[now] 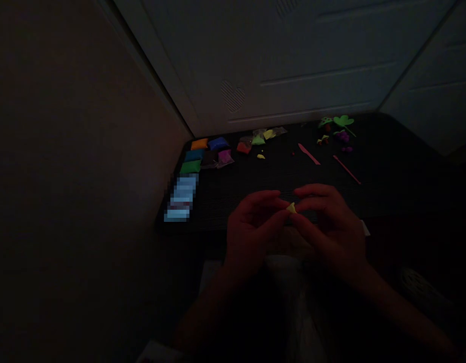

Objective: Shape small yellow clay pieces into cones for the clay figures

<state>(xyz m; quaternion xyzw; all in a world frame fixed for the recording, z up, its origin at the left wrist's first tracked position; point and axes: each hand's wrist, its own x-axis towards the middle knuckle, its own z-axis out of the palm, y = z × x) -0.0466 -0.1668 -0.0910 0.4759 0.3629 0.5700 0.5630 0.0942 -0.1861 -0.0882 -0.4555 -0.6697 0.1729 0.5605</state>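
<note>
A small piece of pale yellow modelling clay [291, 207] is pinched between the fingertips of both hands, just above the front edge of the dark table [225, 194]. My left hand [250, 229] holds it from the left, thumb and index finger closed on it. From the other side, my right hand [336, 229] grips the same piece with its thumb and fingertips. On the table beyond lie another yellow clay lump [260, 156], a pink modelling knife [309, 154] and a thin pink stick tool [346, 169].
Packets of coloured clay, among them a green packet [190, 167] and a red packet [244, 145], lie at the back left. A blurred bright screen [182, 197] rests at the left edge. Small clay shapes, including a green clover [343, 121], stand back right. A white panel [293, 85] rises behind.
</note>
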